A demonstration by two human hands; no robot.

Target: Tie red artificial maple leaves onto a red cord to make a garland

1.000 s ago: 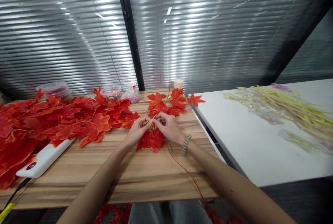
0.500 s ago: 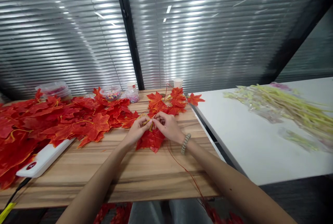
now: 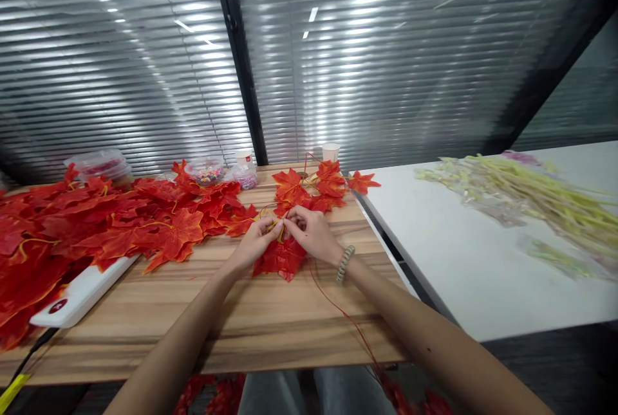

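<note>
Over the wooden table, my left hand (image 3: 258, 241) and my right hand (image 3: 313, 235) meet fingertip to fingertip in a pinch. Between them is the yellow stem of a red artificial maple leaf (image 3: 280, 262), whose blade hangs below the fingers. My left thumb and finger are closed on that stem. A thin red cord (image 3: 340, 311) runs from under my right hand to the table's front edge; my right fingers pinch it by the stem, the exact grip partly hidden. More red maple leaves (image 3: 292, 190) lie just beyond my hands.
A large heap of red leaves (image 3: 111, 215) covers the left side, partly over a white power strip (image 3: 87, 296). Bead containers (image 3: 206, 172) and paper cups (image 3: 331, 152) stand at the back. On the white table (image 3: 420, 241) lie bagged yellow stems (image 3: 535, 199).
Almost nothing differs. Both hands stay pinched at the leaf stem, with only a tiny shift of the fingers and the camera view.
</note>
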